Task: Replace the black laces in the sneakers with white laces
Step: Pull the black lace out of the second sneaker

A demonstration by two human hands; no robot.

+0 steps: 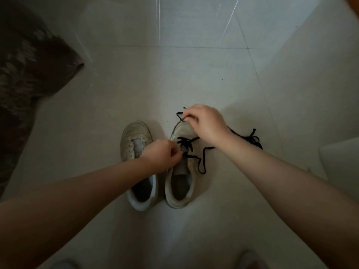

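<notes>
With your left hand (pixel 162 155) pinching the black lace (pixel 184 145) at mid-eyelets and your right hand (pixel 204 124) pinching its end over the toe, brace the right sneaker (pixel 179 191) (mid-floor, beside its bare twin (pixel 136 144)) and draw each crossing out straight.

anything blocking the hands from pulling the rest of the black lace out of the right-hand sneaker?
Nothing visible. The left hand and right hand are both already pinching the black lace; it remains threaded only through the right-hand sneaker's front eyelets.
</notes>
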